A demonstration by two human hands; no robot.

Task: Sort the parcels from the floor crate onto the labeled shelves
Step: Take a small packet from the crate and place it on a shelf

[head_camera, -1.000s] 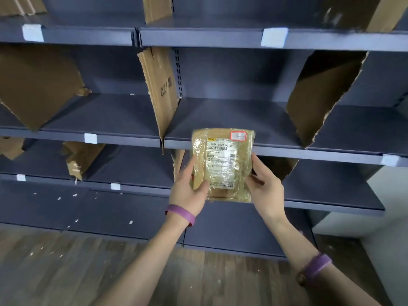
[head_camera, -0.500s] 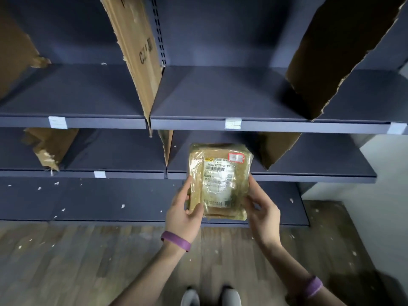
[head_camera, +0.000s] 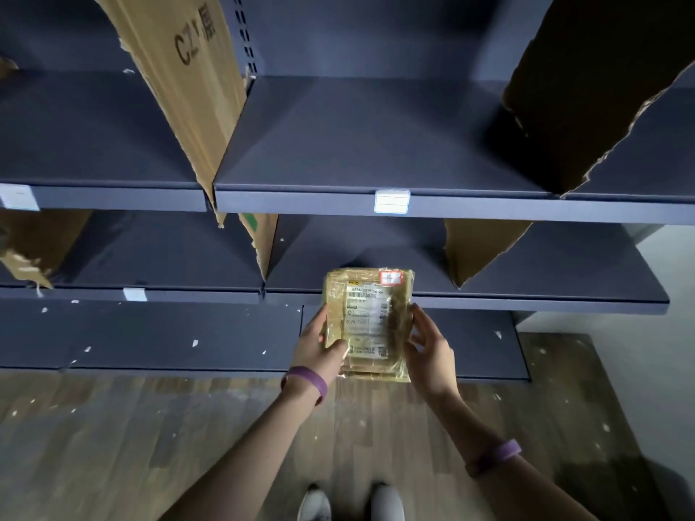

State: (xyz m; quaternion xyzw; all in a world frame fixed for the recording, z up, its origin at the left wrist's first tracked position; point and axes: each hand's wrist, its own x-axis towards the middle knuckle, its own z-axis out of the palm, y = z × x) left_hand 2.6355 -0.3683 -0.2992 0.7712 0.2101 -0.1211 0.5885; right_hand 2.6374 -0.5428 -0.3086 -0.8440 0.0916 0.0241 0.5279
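Observation:
A flat brown parcel (head_camera: 370,321) wrapped in clear tape, with a white shipping label and a small red-edged sticker at its top right, is held upright in front of the lower shelves. My left hand (head_camera: 317,345) grips its left edge, thumb on the front. My right hand (head_camera: 428,347) touches the right edge with the fingers spread and nearly straight. Behind the parcel runs the dark blue lower shelf (head_camera: 526,304). Above it, the middle shelf (head_camera: 301,203) carries a white label tag (head_camera: 392,201) on its front edge.
Torn cardboard dividers (head_camera: 195,88) split the shelves into bays; another divider (head_camera: 586,88) stands at the right. More tags (head_camera: 18,197) mark the left bays. A low bottom shelf (head_camera: 188,336) juts out over the wooden floor (head_camera: 150,445). My shoes (head_camera: 349,502) show below.
The view has tilted down and moved closer to the shelves. The parcel has dropped from the middle shelf's level to the lower shelf's front. My right hand's fingers have loosened on its edge.

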